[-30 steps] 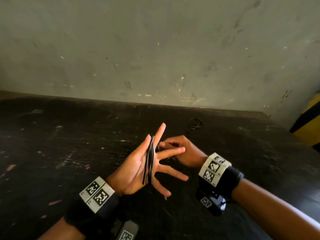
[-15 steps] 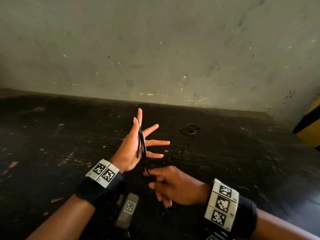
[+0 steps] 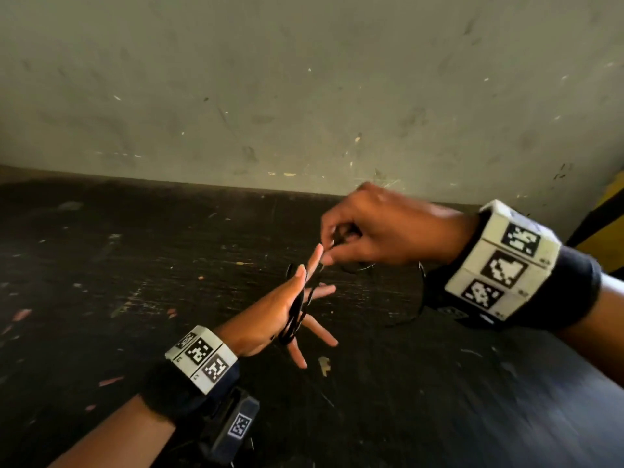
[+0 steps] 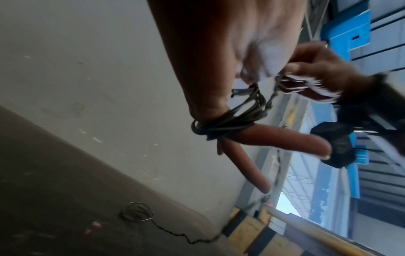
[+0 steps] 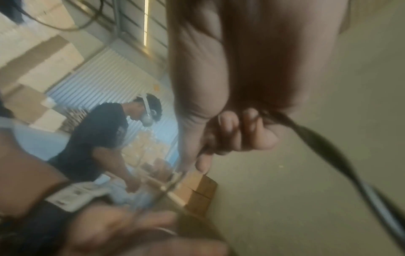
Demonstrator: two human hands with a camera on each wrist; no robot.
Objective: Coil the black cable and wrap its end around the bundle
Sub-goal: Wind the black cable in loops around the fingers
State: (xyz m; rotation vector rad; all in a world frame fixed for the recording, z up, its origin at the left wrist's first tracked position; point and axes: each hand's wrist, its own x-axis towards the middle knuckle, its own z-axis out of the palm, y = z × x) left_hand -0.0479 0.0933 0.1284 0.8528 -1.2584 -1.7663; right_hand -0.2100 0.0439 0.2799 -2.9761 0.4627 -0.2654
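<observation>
head view: my left hand [image 3: 270, 319] is held up over the dark desk [image 3: 101, 298] with its fingers straight and spread, so that grip is apart, and the black cable [image 3: 295, 314] is looped in several turns around the palm, passing between thumb and fingers. my right hand [image 3: 378, 228] sits just above and beyond the left fingertips, its grip pinched together on a strand of the cable between thumb and forefinger, the other fingers curled in under it. from that pinch more cable drops below my right wrist in a thin arc down toward the desk

left wrist view shows the turns bunched at the base of my left fingers [image 4: 263, 136], some strands crossing over one another, with one strand running up into the right hand's pinch. beyond my left grip, by the foot of the grey wall [image 4: 87, 69], a small loose coil of the cable lies on the desk with a wavy tail running off from it

right wrist view is blurred; the cable [image 5: 317, 138] leaves my curled right fingers [image 5: 228, 124] and trails away to the lower right
</observation>
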